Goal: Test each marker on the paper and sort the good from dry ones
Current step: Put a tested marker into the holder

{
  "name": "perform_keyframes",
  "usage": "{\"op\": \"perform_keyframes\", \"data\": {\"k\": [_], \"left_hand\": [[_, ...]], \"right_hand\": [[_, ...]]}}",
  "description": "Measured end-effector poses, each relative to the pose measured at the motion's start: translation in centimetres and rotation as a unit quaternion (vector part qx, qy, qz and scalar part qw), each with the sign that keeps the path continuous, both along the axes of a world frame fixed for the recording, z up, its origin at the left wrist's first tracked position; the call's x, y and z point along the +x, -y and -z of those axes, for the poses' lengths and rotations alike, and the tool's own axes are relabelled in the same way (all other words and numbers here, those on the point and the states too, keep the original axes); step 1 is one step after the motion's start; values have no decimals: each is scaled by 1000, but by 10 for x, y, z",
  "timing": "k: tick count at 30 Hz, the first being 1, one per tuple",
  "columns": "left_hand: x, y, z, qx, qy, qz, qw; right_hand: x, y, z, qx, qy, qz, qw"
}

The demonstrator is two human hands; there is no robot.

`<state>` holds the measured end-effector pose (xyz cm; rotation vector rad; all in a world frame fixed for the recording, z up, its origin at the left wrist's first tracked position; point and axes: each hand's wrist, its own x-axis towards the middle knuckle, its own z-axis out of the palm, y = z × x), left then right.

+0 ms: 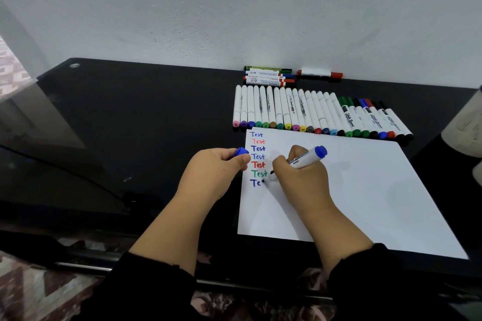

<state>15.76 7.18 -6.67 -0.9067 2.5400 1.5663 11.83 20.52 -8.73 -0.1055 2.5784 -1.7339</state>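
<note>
1. Right hand (300,177): fingers curled round a blue whiteboard marker (303,160), tip down on the paper (365,190), blue butt end pointing up and to the right. It is part-way through a seventh word; "Te" is legible in blue at the lower left of the sheet.
2. Left hand (214,169): closed on the blue cap (241,151), held just off the paper's left edge, above the black table (130,125).
3. Risk, smearing: the right hand's heel rests on the sheet close beside the fresh lines. In my judgement a slide leftward would drag wet ink across the six finished words.
4. Risk, mis-sorting: two tested groups lie at the wall, a stack of markers (268,77) and a lone red-capped marker (319,73) just beside it. The piles sit close together, so a careless placement could mix good with dry.
5. Risk, cap loss: if the cap is set on the dark glossy top it could roll out of reach, and an uncapped pen dries out.
6. Condition of the pen under test: white barrel, black printing, blue ends. The stroke reads dark and solid, so it appears good.
7. Untested row of markers (320,114) lies just beyond the paper's far edge, caps toward the sheet.
</note>
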Motion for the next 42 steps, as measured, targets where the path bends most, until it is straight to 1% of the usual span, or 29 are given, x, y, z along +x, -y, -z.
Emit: {"op": "perform_keyframes", "data": {"k": [8, 12, 18, 25, 28, 30, 32, 34, 37, 42], "left_hand": [[1, -1, -1, -4, -2, 3, 1000], [0, -1, -1, 1, 1, 3, 1000], [1, 0, -2, -14, 19, 15, 1000], [1, -2, -3, -26, 23, 27, 999], [1, -2, -4, -18, 25, 35, 999], [3, -1, -3, -4, 19, 42, 999], [5, -2, -4, 11, 14, 55, 998], [6, -3, -5, 20, 11, 72, 997], [7, -7, -7, 25, 9, 96, 995], [8, -14, -10, 30, -1, 136, 990]], "right_hand": [[1, -1, 0, -15, 9, -1, 1000], [0, -1, 0, -20, -2, 9, 1000], [-2, -2, -2, -39, 4, 14, 999], [0, -2, -2, -19, 13, 3, 1000], [-2, -4, -4, -64, 32, 28, 997], [-6, -7, -7, -127, 55, 55, 989], [-9, -10, -12, -204, 78, 76, 973], [-10, -11, -17, -255, 100, 78, 959], [-9, -11, -21, -276, 115, 60, 952], [-5, -10, -22, -233, 132, 10, 963]]}}
